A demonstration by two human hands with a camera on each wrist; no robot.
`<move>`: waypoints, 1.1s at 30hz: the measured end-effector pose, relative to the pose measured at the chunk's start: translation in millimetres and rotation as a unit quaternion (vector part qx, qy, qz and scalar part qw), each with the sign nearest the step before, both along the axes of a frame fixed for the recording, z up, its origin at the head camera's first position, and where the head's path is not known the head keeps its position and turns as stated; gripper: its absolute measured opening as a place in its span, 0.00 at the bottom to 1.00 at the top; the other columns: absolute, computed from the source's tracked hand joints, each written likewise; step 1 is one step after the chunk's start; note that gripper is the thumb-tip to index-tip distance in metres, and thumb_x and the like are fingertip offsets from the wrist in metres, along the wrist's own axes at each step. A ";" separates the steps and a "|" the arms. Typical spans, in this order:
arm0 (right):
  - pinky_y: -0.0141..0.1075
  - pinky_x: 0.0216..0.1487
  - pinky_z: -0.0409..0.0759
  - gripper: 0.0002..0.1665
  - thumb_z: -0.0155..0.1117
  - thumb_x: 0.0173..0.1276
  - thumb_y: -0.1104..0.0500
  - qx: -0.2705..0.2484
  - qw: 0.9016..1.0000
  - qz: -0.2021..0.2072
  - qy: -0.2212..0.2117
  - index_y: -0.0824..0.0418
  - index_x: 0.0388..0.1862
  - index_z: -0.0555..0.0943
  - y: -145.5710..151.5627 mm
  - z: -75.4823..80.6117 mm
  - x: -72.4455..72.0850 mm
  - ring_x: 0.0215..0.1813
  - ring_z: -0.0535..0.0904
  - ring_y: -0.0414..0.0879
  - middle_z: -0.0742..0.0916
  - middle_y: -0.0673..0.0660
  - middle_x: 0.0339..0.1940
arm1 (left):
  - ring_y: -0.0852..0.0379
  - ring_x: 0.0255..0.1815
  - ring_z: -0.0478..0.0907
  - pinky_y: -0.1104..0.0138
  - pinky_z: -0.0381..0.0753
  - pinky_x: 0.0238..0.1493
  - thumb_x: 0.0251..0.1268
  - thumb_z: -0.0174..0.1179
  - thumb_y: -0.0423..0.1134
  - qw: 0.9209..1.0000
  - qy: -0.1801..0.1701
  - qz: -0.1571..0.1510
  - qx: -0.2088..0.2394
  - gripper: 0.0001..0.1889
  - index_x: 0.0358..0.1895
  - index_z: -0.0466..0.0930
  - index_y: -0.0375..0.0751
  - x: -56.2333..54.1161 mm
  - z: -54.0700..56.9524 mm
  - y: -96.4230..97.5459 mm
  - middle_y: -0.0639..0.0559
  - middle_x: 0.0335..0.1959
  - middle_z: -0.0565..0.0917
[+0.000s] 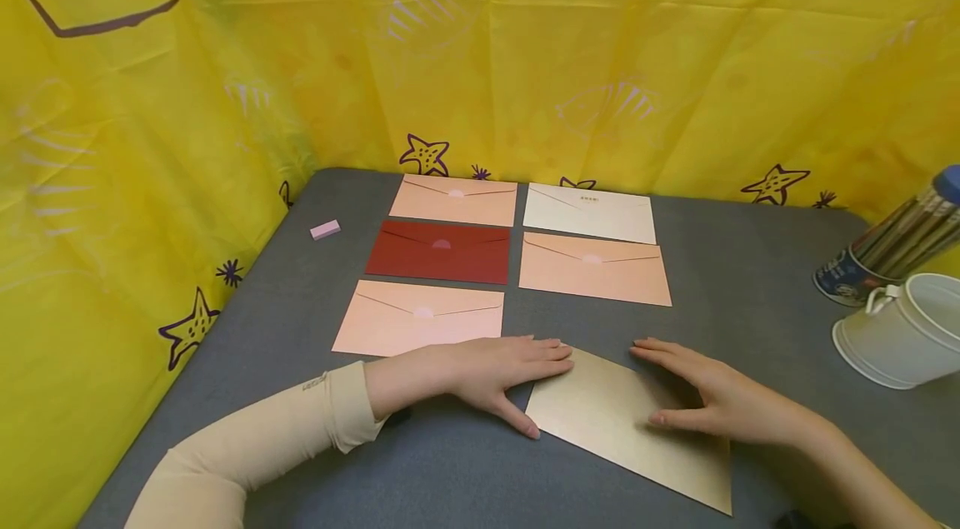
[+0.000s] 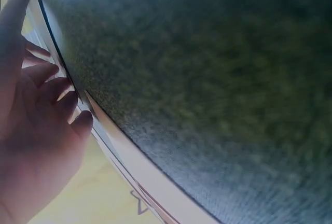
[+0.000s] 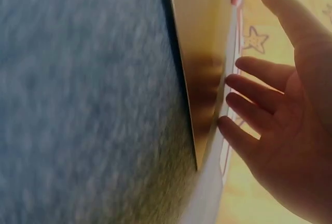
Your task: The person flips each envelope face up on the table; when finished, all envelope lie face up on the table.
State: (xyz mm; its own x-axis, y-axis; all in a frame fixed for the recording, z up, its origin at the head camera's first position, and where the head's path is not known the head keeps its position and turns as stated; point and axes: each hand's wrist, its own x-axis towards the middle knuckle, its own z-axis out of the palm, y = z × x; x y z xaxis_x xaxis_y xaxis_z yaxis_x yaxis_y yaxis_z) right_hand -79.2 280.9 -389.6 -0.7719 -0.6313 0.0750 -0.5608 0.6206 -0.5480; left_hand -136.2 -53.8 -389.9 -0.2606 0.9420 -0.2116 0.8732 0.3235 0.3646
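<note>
A plain gold envelope [image 1: 600, 416] lies slanted on the grey table, no flap showing on its upper face. My left hand [image 1: 498, 375] has its fingers stretched out, with the fingertips over the envelope's upper left corner and the thumb beside its lower left one. Above the envelope's right part my right hand [image 1: 708, 400] is spread with relaxed fingers, casting a shadow on the gold face. In the right wrist view that hand [image 3: 280, 115] holds nothing, and its fingertips are apart from the gold surface [image 3: 199, 37]. Behind the left forearm is a pink envelope [image 1: 420, 325], its lower edge partly hidden.
Farther back lie a red envelope [image 1: 442, 254], two peach envelopes [image 1: 465, 208] [image 1: 592, 275] and a white envelope [image 1: 592, 217]. A small pink block [image 1: 325, 230] sits at left. On the right stand a white cup [image 1: 900, 337] and a blue holder [image 1: 847, 275] of pencils. Yellow cloth [image 1: 525, 87] borders the table.
</note>
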 end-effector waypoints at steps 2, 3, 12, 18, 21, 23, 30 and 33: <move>0.14 0.63 0.48 0.46 0.71 0.59 0.41 0.007 1.000 0.006 -0.008 0.55 0.73 0.67 -3.8 0.4 2.6 0.74 0.61 0.41 0.71 0.58 0.72 | 0.59 0.79 0.39 0.62 0.42 0.75 0.63 0.54 0.68 1.000 0.020 0.002 -0.008 0.48 0.78 0.49 0.44 1.6 -1.2 -1.0 0.51 0.80 0.46; 0.14 0.63 0.48 0.47 0.71 0.59 0.40 0.010 1.000 0.009 -0.012 0.54 0.73 0.67 -5.5 0.7 3.4 0.74 0.60 0.43 0.70 0.57 0.73 | 0.58 0.79 0.39 0.62 0.43 0.75 0.64 0.53 0.68 1.000 0.028 0.004 -0.011 0.48 0.78 0.49 0.44 2.5 -1.5 -1.6 0.51 0.79 0.46; 0.14 0.65 0.44 0.54 0.71 0.56 0.36 0.019 0.999 0.041 -0.028 0.53 0.77 0.61 -12.4 0.2 2.5 0.77 0.54 0.47 0.63 0.58 0.77 | 0.55 0.78 0.46 0.64 0.45 0.75 0.64 0.50 0.70 0.992 0.106 0.060 -0.032 0.48 0.77 0.51 0.42 12.7 0.4 -7.8 0.48 0.78 0.52; 0.16 0.67 0.37 0.59 0.71 0.53 0.33 0.046 0.998 0.044 -0.012 0.53 0.78 0.58 -7.1 -2.4 -0.5 0.78 0.50 0.48 0.60 0.60 0.78 | 0.53 0.78 0.49 0.62 0.47 0.75 0.63 0.50 0.72 0.986 0.128 0.101 -0.028 0.49 0.77 0.53 0.41 15.5 -0.1 -15.1 0.46 0.77 0.54; 0.18 0.68 0.35 0.60 0.71 0.53 0.32 0.056 0.997 0.043 0.002 0.54 0.78 0.57 -2.6 -3.4 -1.7 0.78 0.49 0.47 0.60 0.61 0.77 | 0.52 0.78 0.49 0.61 0.47 0.75 0.61 0.50 0.73 0.986 0.127 0.107 -0.022 0.51 0.77 0.52 0.40 14.0 -0.5 -19.7 0.45 0.78 0.53; 0.17 0.68 0.35 0.61 0.71 0.53 0.32 0.060 0.997 0.038 0.001 0.53 0.79 0.57 0.5 -3.6 -2.0 0.78 0.50 0.48 0.60 0.60 0.78 | 0.51 0.78 0.47 0.61 0.46 0.75 0.58 0.51 0.74 0.986 0.123 0.109 -0.020 0.53 0.77 0.51 0.40 12.1 -1.6 -22.2 0.45 0.78 0.52; 0.12 0.62 0.36 0.61 0.69 0.52 0.29 0.072 0.997 0.008 -0.038 0.47 0.79 0.55 3.6 -2.1 -2.9 0.73 0.58 0.65 0.60 0.55 0.78 | 0.51 0.79 0.44 0.62 0.47 0.75 0.54 0.54 0.76 0.987 0.102 0.123 -0.026 0.57 0.78 0.48 0.41 7.4 -2.3 -24.7 0.45 0.79 0.49; 0.11 0.61 0.37 0.60 0.68 0.51 0.28 0.078 0.996 0.005 -0.039 0.46 0.79 0.56 3.5 -0.8 -3.5 0.73 0.59 0.66 0.60 0.54 0.78 | 0.51 0.78 0.46 0.63 0.49 0.74 0.55 0.53 0.76 0.986 0.106 0.124 -0.027 0.56 0.78 0.49 0.41 7.0 -2.4 -24.0 0.45 0.78 0.51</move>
